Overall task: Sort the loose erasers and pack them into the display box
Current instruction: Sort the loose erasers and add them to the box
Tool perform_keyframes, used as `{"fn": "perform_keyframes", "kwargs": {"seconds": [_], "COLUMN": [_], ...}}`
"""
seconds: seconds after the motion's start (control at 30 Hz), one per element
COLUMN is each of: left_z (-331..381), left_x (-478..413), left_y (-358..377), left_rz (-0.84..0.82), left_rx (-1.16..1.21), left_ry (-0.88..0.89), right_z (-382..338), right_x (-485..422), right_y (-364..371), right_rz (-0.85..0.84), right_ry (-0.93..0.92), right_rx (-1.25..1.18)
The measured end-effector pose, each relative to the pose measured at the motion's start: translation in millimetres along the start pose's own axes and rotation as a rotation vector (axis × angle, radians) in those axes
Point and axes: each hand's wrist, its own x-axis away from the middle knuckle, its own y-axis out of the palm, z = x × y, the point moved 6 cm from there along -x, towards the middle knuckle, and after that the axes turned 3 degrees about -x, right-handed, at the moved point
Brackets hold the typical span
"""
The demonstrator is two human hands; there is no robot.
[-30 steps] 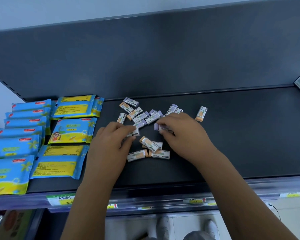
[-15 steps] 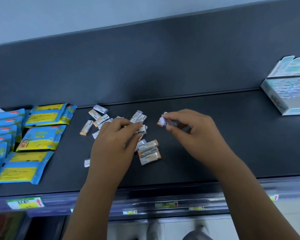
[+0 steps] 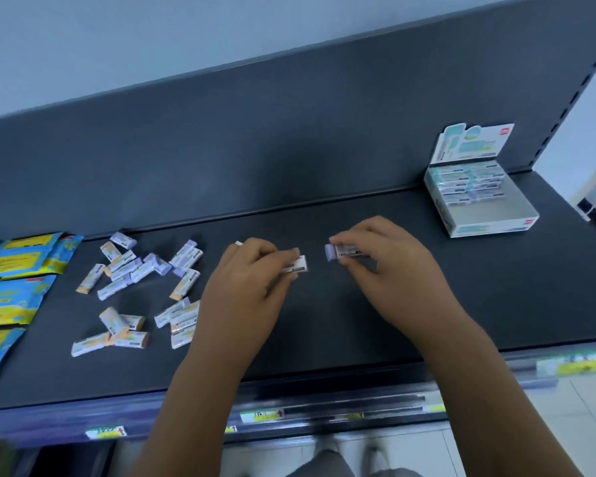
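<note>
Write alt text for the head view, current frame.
Two bare hands over a dark shelf each hold an eraser: the left hand grips a white-sleeved eraser, the right hand pinches a purple-tipped eraser. Loose erasers lie scattered to the left beside blue-and-yellow packets; an open display box stands at the far right.

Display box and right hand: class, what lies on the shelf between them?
Nothing: the head view shows only bare dark shelf between the right hand, which pinches a purple-ended eraser, and the display box at the far right.
</note>
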Motion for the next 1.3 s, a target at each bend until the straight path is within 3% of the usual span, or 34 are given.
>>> {"fn": "perform_keyframes", "kwargs": {"seconds": [0.3,0.5,0.73,0.93,1.3], "left_z": [20,31,81,131,191], "left_x": [-33,-43,-87,-113,-153], "left_y": [28,52,80,111,160], "left_rz": [0.010,-0.033,-0.098,-0.115,-0.135], "left_rx": [0.106,0.247,0.295,0.282,0.180], "left_ry": [0.030,0.002,0.053,0.032,0.076], "right_z": [28,43,90,129,197], "right_x": [3,5,4,-4,-29], "right_y": [-18,-33,-74,-116,-175], "right_rz": [0.023,0.053,0.108,0.010,0.076], "right_ry": [0.071,0.152,0.174,0.133,0.162], "right_rx": [0.010,-0.347,-0.164,0.143,0.170]}}
